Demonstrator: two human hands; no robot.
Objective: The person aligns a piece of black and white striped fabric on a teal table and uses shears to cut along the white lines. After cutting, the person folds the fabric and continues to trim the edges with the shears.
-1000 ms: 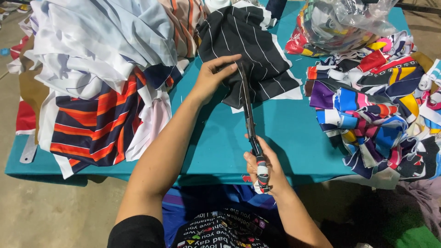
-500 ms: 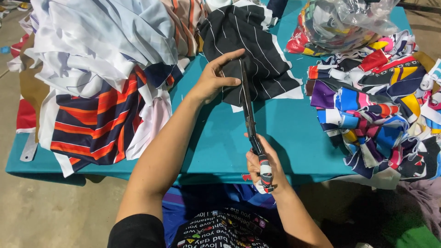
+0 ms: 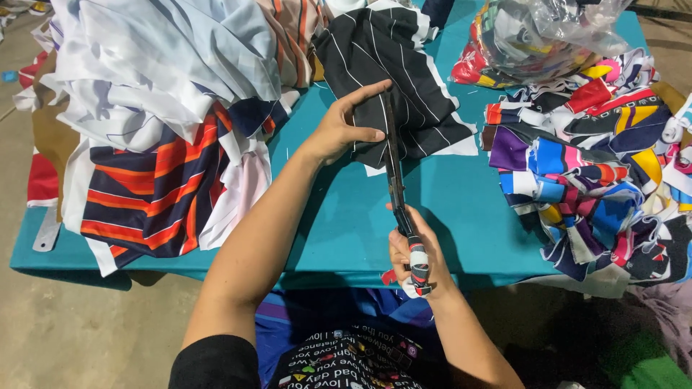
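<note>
A black cloth with thin white stripes (image 3: pixel 404 79) lies on the teal table (image 3: pixel 461 216), over a white layer. My left hand (image 3: pixel 342 130) grips its near edge between thumb and fingers. My right hand (image 3: pixel 414 252) is closed around the taped handles of long dark scissors (image 3: pixel 395 173). The blades point away from me and reach into the striped cloth beside my left fingers.
A heap of pale blue, white and orange-navy striped fabric (image 3: pixel 166 115) fills the table's left. Many-coloured scraps (image 3: pixel 598 173) are piled on the right, under a clear plastic bag of cloth (image 3: pixel 540 36). Bare concrete floor (image 3: pixel 72 331) lies at the left.
My left hand has shifted slightly on the cloth's edge, with the thumb now pinching it. The scissors have advanced a little farther into the striped cloth.
</note>
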